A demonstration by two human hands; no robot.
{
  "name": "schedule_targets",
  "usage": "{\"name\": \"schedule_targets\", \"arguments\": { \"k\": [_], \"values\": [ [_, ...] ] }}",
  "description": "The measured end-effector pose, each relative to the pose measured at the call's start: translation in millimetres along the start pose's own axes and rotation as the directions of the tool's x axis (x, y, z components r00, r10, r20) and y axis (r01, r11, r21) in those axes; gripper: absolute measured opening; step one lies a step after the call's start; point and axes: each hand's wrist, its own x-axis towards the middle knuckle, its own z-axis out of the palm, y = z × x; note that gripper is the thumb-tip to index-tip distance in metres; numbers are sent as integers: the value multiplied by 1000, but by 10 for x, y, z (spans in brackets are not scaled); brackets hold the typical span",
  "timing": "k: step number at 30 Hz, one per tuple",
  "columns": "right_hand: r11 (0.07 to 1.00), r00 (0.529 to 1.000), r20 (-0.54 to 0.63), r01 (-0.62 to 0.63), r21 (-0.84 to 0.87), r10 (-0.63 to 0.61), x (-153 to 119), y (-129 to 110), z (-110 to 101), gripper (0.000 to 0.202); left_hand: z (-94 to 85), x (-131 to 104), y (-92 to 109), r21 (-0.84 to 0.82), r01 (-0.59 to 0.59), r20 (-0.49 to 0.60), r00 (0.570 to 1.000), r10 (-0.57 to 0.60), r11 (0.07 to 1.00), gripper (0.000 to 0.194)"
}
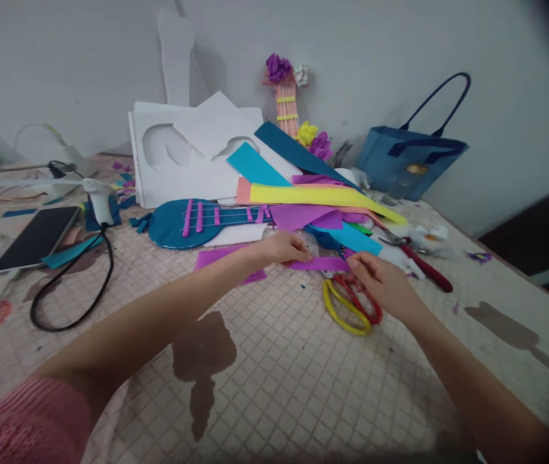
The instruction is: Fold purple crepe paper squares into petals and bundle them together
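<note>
A narrow purple paper strip (325, 263) is stretched level between my two hands above the table. My left hand (288, 248) pinches its left end, and my right hand (375, 277) pinches the right end. Just below the strip and partly behind my right hand lie scissors (346, 306) with one yellow and one red handle loop. A blue paper guitar (180, 222) with purple bands and thin strings lies behind my left hand. Under my left forearm, a flat purple sheet (216, 256) rests on the table.
Paper strips, one yellow (313, 194), overlap behind my hands. Red-handled pliers (426, 267) lie at right, near a blue bag (400, 158). White boards (197, 174) lean on the wall. At left are a glue gun (99, 201), its looping cable and a black tablet (37, 238).
</note>
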Motion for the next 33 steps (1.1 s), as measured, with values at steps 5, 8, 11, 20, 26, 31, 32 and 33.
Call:
{"name": "schedule_targets", "arguments": {
  "k": [5,8,11,20,26,31,32,33],
  "values": [
    [943,999,45,5,-333,10,-185,115,79,32,-53,108,-6,-131,42,-80,995,-53,990,15],
    [922,993,113,28,-386,18,-263,142,148,37,3,176,4,-229,60,-48,996,-72,972,16],
    [920,990,139,30,-392,27,-268,136,175,41,62,239,7,-273,96,4,995,-98,957,16],
    [917,998,55,-12,-400,37,-282,72,226,35,80,325,-137,-153,215,61,976,-208,965,22],
    [898,996,-48,-84,-432,70,-505,134,90,36,114,337,-154,-30,236,41,971,-235,971,22],
    [917,982,-97,-188,-351,164,-829,332,-88,43,105,336,-153,75,223,31,974,-226,972,29],
    [925,979,-116,-199,-324,170,-877,363,-99,45,102,334,-156,100,217,19,975,-220,971,30],
    [932,977,-129,-203,-300,171,-915,384,-101,46,102,330,-158,126,211,5,977,-213,969,31]
  ]
}}
